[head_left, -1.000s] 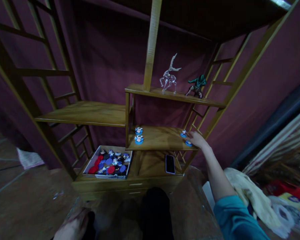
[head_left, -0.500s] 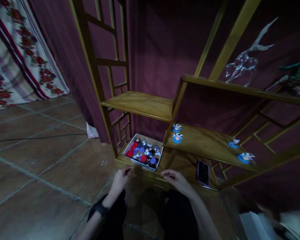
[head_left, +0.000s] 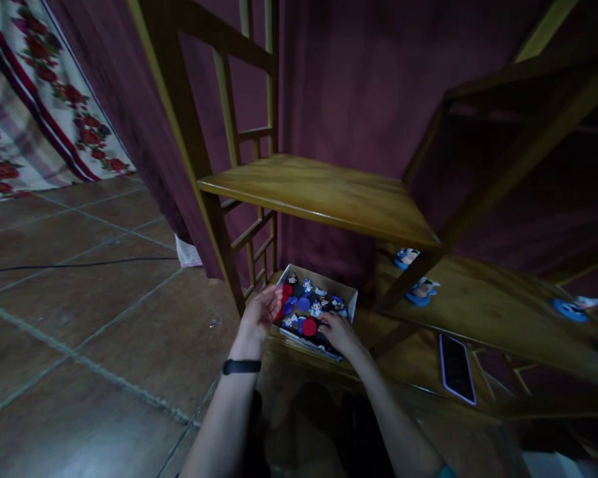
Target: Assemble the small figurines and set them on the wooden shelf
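Note:
A shallow cardboard box [head_left: 349, 297] on the bottom board of the wooden shelf holds several small figurines [head_left: 315, 308], with red, purple and dark round bases among them. My left hand [head_left: 262, 311] is at the box's left side, fingers apart and slightly curled beside the red bases [head_left: 285, 292]; nothing shows in its grasp. Over the front right of the box is my right hand [head_left: 339, 333], its fingers spread and bent down among the figurines, close to a red round base [head_left: 309, 326]. Its fingertips are partly hidden.
A bare wooden shelf board [head_left: 319, 189] juts out above the box. Figurines on blue bases [head_left: 419, 292] stand on the board to the right. Below them lies a phone [head_left: 457, 369] with a purple edge. An upright post [head_left: 219, 245] rises left of the box.
Both hands have moved forward from in front of the shelf to the box, the left to its left side, the right over its contents. The view has moved closer to the shelf.

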Demonstrator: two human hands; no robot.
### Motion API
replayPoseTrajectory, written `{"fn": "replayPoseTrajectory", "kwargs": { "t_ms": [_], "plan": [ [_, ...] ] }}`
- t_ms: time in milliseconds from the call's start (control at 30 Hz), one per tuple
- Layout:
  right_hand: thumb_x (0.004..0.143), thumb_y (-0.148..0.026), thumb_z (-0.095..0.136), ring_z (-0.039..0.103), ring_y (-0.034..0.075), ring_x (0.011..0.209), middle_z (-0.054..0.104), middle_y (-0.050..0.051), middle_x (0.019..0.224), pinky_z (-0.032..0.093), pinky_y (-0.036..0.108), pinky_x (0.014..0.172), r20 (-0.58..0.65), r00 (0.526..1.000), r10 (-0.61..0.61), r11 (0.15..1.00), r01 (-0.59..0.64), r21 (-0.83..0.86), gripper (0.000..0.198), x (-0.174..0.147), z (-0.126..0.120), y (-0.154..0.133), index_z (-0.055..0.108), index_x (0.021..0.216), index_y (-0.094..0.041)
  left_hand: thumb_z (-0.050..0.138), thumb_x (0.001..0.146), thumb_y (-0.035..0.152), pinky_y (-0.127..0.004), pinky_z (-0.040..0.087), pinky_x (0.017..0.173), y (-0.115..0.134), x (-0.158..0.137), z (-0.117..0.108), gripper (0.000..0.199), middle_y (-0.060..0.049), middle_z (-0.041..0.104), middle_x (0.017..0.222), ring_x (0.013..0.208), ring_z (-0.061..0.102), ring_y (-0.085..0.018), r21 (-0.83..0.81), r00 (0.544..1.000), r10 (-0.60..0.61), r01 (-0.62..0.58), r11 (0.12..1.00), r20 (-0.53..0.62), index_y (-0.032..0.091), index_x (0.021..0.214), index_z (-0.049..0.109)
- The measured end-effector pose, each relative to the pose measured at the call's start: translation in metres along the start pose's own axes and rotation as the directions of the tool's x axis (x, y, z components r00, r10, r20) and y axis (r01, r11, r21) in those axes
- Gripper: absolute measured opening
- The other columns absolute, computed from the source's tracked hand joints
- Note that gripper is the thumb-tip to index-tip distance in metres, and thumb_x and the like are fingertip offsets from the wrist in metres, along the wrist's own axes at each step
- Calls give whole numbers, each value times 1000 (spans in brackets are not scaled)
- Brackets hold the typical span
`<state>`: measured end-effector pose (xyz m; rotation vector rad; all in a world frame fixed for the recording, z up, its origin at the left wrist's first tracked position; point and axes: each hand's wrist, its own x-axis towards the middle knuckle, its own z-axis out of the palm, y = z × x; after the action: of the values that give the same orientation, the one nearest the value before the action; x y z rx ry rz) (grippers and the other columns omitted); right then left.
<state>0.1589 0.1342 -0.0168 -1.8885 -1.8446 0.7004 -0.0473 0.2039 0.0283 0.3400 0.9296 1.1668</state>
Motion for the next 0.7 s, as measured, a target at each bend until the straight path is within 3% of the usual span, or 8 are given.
{"fn": "replayPoseTrajectory", "kwargs": {
  "t_ms": [100, 200, 300, 467, 600, 700],
  "plan": [
    [75, -24, 58, 52, 22, 110, 57, 7, 116, 39, 32, 92, 62, 997, -43, 989, 51, -136, 38, 6, 15, -7, 55, 113, -26, 51, 79, 3, -15, 50, 53, 10, 2, -4, 17, -2, 63, 69, 57, 62, -7, -149, 996, -76, 69, 986, -41, 13, 91, 57],
    [71, -24, 63, 48, 24, 113, 52, 8, 118, 39, 33, 92, 80, 997, -24, 974, 41, -224, 45, 6, 25, -10, 53, 114, -27, 51, 80, 4, -15, 50, 52, 12, 1, -1, 16, -2, 64, 70, 58, 62, -7, -152, 997, -80, 77, 985, -11, 13, 92, 57],
    [71, -23, 63, 52, 24, 107, 52, 8, 115, 41, 33, 87, 49, 999, -6, 980, 16, -200, 41, 8, 26, -10, 52, 110, -25, 52, 79, 4, -15, 49, 52, 7, 1, 2, 17, -3, 64, 72, 58, 62, -7, -132, 996, -92, 93, 987, 9, 12, 93, 57],
    [72, -24, 60, 60, 18, 86, 59, 3, 102, 45, 30, 75, -47, 997, 60, 992, -55, 111, 40, 20, 12, 0, 48, 110, -26, 54, 77, 6, -17, 48, 54, -5, 1, 4, 19, -6, 66, 74, 59, 62, -8, 25, 992, -124, 124, 992, 25, 11, 94, 59],
    [69, -29, 62, 59, 14, 75, 61, 0, 90, 47, 27, 68, -103, 991, 81, 863, -19, 505, 43, 28, 4, 4, 46, 109, -24, 62, 72, 11, -20, 49, 57, -20, -5, 13, 23, -9, 67, 80, 63, 63, -10, 266, 989, -134, 114, 957, 57, 11, 95, 62],
    [66, -28, 66, 57, 12, 70, 60, -1, 87, 47, 25, 64, -93, 995, 33, 781, 32, 624, 47, 27, 7, -5, 49, 109, -23, 68, 68, 15, -24, 49, 58, -36, -12, 25, 25, -7, 67, 77, 62, 62, -12, 374, 981, -159, 108, 921, 108, 12, 91, 64]
  ]
}}
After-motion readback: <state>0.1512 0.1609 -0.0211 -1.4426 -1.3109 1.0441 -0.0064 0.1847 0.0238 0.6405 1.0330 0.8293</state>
